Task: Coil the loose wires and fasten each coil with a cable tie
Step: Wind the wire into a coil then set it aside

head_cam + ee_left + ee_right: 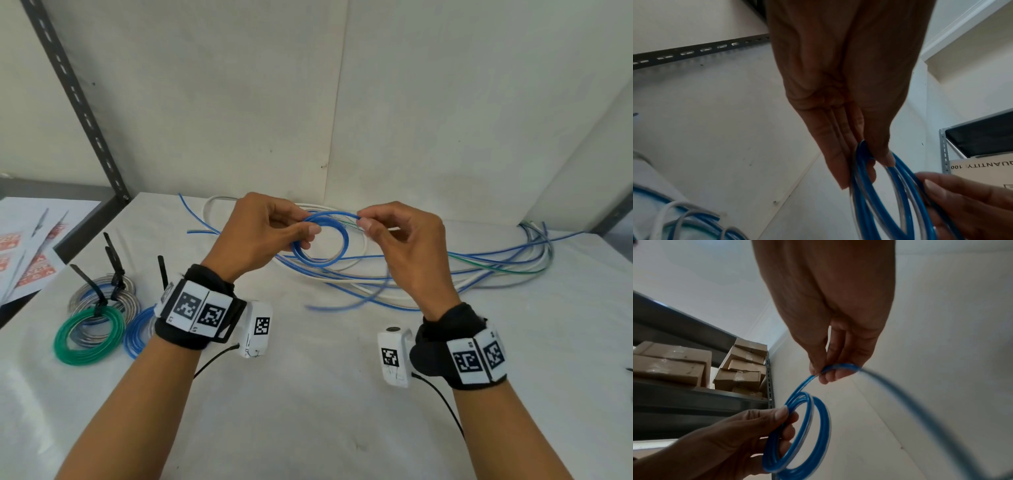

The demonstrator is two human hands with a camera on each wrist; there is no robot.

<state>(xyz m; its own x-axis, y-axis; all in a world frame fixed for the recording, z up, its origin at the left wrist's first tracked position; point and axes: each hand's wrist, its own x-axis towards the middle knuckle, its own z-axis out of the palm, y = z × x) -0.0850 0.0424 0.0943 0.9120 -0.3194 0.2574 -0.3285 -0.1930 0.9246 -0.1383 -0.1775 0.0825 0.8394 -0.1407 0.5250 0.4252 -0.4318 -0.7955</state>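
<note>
A small blue wire coil (pixel 320 240) hangs above the white table. My left hand (pixel 274 229) pinches its left side between thumb and fingers; the same coil (pixel 879 194) and coil (pixel 803 434) shows in both wrist views. My right hand (pixel 387 233) pinches the running blue strand (pixel 838 367) at the coil's top right. That strand trails blurred toward the loose wire pile (pixel 445 270) of blue, white and green wires behind the hands.
Finished coils lie at the left: a green one (pixel 89 335), a grey one (pixel 106 298) and a blue one (pixel 137 332), each with black cable ties (pixel 92 284). Papers (pixel 30 246) and a slotted rack post (pixel 78 102) stand left. Wall close behind.
</note>
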